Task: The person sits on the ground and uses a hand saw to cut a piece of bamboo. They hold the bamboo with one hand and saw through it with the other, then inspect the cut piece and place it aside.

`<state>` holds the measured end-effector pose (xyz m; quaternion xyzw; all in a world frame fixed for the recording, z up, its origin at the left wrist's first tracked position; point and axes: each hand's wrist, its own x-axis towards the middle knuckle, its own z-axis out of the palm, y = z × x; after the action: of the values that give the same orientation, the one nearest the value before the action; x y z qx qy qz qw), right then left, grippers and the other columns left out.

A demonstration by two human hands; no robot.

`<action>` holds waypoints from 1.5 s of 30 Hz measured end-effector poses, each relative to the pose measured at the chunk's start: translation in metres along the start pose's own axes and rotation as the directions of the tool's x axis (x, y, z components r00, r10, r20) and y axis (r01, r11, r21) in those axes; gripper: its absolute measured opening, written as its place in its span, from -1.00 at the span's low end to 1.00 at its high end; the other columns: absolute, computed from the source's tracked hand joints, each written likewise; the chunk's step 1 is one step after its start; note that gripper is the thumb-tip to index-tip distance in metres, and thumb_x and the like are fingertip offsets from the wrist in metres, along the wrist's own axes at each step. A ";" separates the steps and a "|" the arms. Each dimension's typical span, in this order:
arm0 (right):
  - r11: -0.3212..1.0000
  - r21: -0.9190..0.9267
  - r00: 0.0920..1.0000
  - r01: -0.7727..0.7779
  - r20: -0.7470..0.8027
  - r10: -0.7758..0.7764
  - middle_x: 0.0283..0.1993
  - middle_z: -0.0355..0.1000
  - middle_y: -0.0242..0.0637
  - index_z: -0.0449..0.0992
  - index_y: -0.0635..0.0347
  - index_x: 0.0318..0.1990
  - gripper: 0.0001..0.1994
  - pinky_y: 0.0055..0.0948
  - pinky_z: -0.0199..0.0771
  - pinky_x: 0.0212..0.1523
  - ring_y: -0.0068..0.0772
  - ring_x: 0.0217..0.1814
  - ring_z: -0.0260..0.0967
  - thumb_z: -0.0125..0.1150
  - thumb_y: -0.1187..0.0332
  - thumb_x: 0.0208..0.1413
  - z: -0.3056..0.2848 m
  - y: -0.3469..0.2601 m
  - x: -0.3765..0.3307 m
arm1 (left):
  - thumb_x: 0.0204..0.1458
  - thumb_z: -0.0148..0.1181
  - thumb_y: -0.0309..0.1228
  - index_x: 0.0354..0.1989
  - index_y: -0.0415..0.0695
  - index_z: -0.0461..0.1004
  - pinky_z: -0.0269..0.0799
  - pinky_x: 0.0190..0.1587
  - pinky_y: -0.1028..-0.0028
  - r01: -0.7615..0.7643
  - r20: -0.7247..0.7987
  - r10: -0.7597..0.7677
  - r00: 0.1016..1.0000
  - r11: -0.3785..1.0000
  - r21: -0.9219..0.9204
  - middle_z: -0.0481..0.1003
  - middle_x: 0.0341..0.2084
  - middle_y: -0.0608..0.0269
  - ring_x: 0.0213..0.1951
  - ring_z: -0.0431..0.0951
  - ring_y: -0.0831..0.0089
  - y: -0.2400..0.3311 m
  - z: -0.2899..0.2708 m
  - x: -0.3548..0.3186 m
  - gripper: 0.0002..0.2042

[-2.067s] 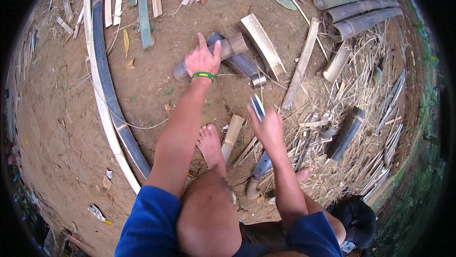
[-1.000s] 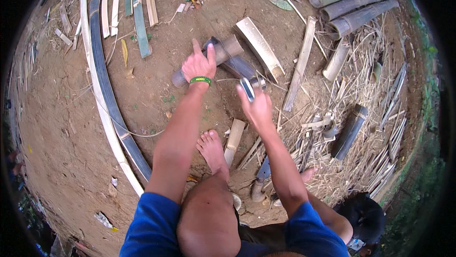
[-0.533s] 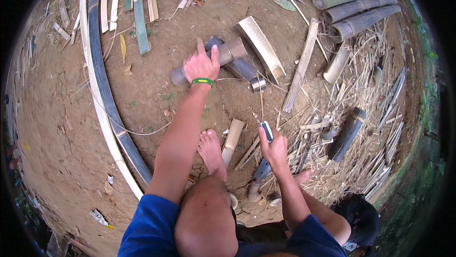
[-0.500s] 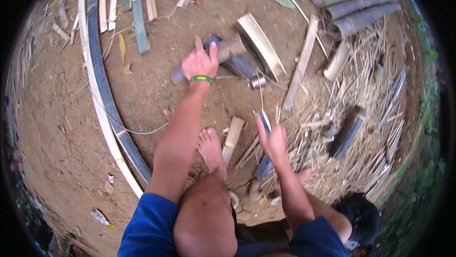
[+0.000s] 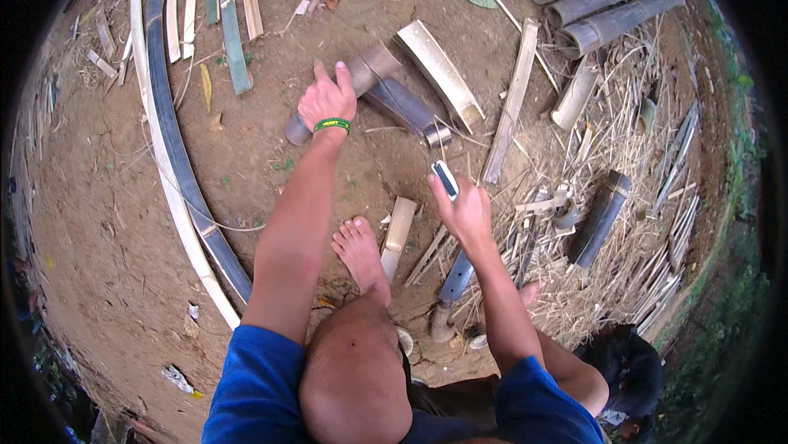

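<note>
My left hand, with a green-and-yellow wristband, presses on a short brown bamboo tube. Its index finger and thumb stretch out; the other fingers curl over the tube. This tube lies slantwise across a darker bamboo piece, whose ringed end points toward my right hand. My right hand is closed round the white-edged dark handle of what looks like a saw. The blade shows only as a thin line running toward the bamboo, seen nearly edge-on, so its contact with the tube is hard to make out.
A split bamboo trough and a flat slat lie beyond. Whole bamboo poles are lined up at far right, above scattered shavings. Long strips curve along the left. A dark sheath-like object lies beside my right forearm.
My right hand has moved forward with the saw, closer to the bamboo. The tube under my left hand has shifted slightly left. The whole view has moved a little.
</note>
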<state>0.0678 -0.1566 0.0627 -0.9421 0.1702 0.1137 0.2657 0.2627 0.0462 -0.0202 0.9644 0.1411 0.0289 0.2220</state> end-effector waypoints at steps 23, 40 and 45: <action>0.980 0.200 0.999 0.002 -0.038 0.006 -0.45 0.54 0.17 0.62 0.40 -0.24 -0.46 -0.05 0.56 -0.27 0.17 -0.37 0.58 0.20 -0.08 0.20 0.034 0.033 -0.033 | 0.25 -0.17 0.09 0.19 -0.16 0.42 0.48 -0.15 -0.07 -0.122 0.015 0.121 0.992 0.993 0.006 0.59 -0.38 -0.26 -0.26 0.61 -0.20 0.000 0.010 -0.010 -0.40; 0.630 0.667 0.908 -0.399 0.384 0.168 -0.71 0.31 -0.27 0.50 0.28 -0.46 -0.47 -0.29 0.33 -0.60 -0.37 -0.67 0.30 0.17 -0.10 0.25 0.045 0.041 -0.005 | 0.21 -0.10 0.13 -0.02 -0.11 0.44 0.46 -0.17 -0.07 -0.107 0.052 0.109 0.993 0.993 -0.045 0.58 -0.45 -0.27 -0.31 0.61 -0.23 0.006 -0.002 -0.014 -0.48; 0.556 0.804 0.977 -0.212 0.174 0.122 -0.69 0.24 -0.46 0.37 0.17 -0.46 -0.53 -0.47 0.20 -0.67 -0.58 -0.69 0.21 0.07 -0.05 0.33 0.020 0.034 -0.033 | 0.21 -0.13 0.21 -0.12 -0.12 0.51 0.42 -0.16 -0.10 -0.048 0.008 0.051 0.999 0.976 -0.210 0.58 -0.41 -0.25 -0.27 0.58 -0.28 0.000 -0.022 -0.016 -0.42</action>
<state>0.0220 -0.1642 0.0406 -0.6853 0.2790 0.0928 0.6662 0.2445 0.0509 -0.0004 0.9389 0.1116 0.0428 0.3227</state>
